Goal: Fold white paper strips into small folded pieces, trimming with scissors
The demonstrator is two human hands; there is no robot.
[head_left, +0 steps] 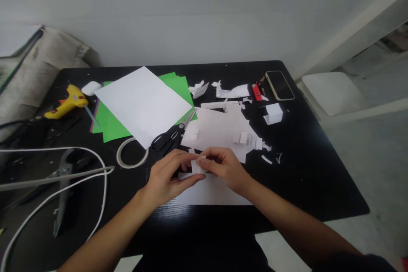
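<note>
My left hand and my right hand meet near the table's front edge. Between their fingertips is a small folded piece of white paper, gripped from both sides. Its far side is partly hidden by the fingers. Under the hands lies a white sheet, and beyond it a cut white sheet bears small folded paper pieces. Black-handled scissors rest beside my left hand, their blades touching the papers. A roll of tape lies to the left of the scissors.
Green sheets sit under a white square sheet. A yellow glue gun, pliers and a white cable occupy the left. Paper scraps, a red lighter, a folded paper box and a phone lie right.
</note>
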